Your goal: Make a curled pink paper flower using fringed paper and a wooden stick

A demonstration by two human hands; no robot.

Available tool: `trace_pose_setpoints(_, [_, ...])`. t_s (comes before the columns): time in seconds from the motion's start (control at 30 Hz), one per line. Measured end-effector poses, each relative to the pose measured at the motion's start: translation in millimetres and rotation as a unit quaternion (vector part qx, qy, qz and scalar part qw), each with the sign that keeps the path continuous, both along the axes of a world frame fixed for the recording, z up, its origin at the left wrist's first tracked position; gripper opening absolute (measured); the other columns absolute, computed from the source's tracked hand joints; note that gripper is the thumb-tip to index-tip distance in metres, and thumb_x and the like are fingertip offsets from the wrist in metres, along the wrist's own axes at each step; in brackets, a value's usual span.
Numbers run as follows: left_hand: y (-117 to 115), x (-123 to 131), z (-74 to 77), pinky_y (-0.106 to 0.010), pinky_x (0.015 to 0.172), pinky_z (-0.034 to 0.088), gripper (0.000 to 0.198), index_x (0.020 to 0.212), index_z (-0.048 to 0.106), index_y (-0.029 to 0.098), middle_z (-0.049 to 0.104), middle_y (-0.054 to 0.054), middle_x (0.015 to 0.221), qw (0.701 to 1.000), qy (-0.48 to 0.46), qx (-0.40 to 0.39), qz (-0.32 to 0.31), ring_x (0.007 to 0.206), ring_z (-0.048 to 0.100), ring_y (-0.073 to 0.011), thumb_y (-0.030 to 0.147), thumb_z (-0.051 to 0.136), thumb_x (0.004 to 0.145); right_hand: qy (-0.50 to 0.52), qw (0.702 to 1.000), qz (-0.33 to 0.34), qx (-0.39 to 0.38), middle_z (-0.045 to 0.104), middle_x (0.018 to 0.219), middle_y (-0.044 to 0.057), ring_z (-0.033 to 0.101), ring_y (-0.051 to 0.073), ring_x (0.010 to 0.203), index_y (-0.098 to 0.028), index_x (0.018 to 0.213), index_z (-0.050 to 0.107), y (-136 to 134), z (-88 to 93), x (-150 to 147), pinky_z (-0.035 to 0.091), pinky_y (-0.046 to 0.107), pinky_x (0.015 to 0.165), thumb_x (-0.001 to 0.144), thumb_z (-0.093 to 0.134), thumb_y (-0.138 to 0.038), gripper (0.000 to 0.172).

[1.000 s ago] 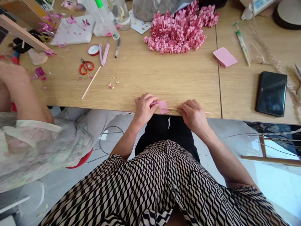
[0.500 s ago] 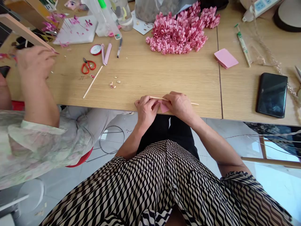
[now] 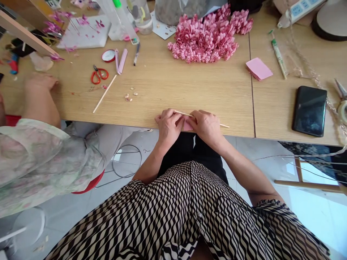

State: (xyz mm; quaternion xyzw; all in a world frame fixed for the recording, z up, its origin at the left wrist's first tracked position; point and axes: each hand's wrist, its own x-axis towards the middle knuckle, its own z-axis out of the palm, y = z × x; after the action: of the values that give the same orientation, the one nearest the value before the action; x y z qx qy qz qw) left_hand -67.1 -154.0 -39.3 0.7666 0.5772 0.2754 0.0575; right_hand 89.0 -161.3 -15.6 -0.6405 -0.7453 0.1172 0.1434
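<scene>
At the table's front edge, my left hand [image 3: 168,124] and my right hand [image 3: 206,125] are close together, both with fingers closed. Between them runs a thin wooden stick [image 3: 224,125], its right end sticking out past my right hand. A small piece of pink paper [image 3: 187,125] lies under the stick, pinched at its sides by both hands. My fingers cover the middle of the stick and the paper's upper edge.
A pile of curled pink paper strips [image 3: 203,39] lies at the back. Pink paper sheets [image 3: 259,68] and a black phone-like device [image 3: 309,111] sit right. Left are red-handled scissors [image 3: 99,74], another stick [image 3: 104,94] and a co-worker's hand [image 3: 42,80].
My right hand has shifted slightly down, and the stick's left part now slopes more. The co-worker's hand has come down from the pinkish bar to the tabletop.
</scene>
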Motion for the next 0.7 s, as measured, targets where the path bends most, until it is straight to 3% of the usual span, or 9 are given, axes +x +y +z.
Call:
trace_pose_setpoints(0.3, [2.4,1.8,1.0,-0.041,0.087,0.028,0.011,0.086,0.066,0.025,0.065,-0.003,0.098,0.999,0.028,-0.009,-0.013,0.1,0.057,-0.0218,0.029,0.058,0.092,-0.021,1.0,-0.013,-0.002,0.07,0.09,0.005,0.057,0.014,0.07,-0.02,0.094,0.065,-1.3,-1.7,-3.2,0.021,0.029,0.056,0.096,0.044,-0.043,0.031])
trace_pose_setpoints(0.43, [2.6,1.1,-0.7,-0.041,0.089,0.029,0.01,0.09,0.067,0.025,0.065,-0.003,0.102,0.999,0.022,-0.015,-0.019,0.104,0.057,-0.0224,0.027,0.058,0.092,-0.012,1.0,-0.007,0.0,0.071,0.092,0.005,0.059,0.015,0.073,-0.021,0.098,0.067,-1.7,0.4,-2.7,0.026,0.028,0.057,0.095,0.046,-0.041,0.029])
trace_pose_setpoints(0.6, [3.0,-8.7,0.4,-0.04,0.094,0.034,0.015,0.105,0.067,0.024,0.066,-0.006,0.113,0.999,-0.019,0.014,-0.041,0.109,0.059,-0.0219,0.028,0.059,0.092,0.018,0.999,0.022,0.036,0.068,0.099,0.009,0.06,0.017,0.081,-0.019,0.115,0.064,-5.7,-0.3,21.4,0.041,0.029,0.068,0.097,0.038,-0.028,0.032])
trace_pose_setpoints(0.7, [-5.3,-18.0,-1.6,-0.039,0.096,0.038,0.017,0.104,0.068,0.023,0.065,-0.006,0.109,0.996,-0.057,0.074,-0.011,0.107,0.06,-0.0206,0.03,0.057,0.093,0.034,0.994,0.062,0.078,0.066,0.098,0.009,0.059,0.018,0.085,-0.017,0.123,0.058,-12.7,-6.1,45.1,0.045,0.03,0.073,0.096,0.032,-0.017,0.037])
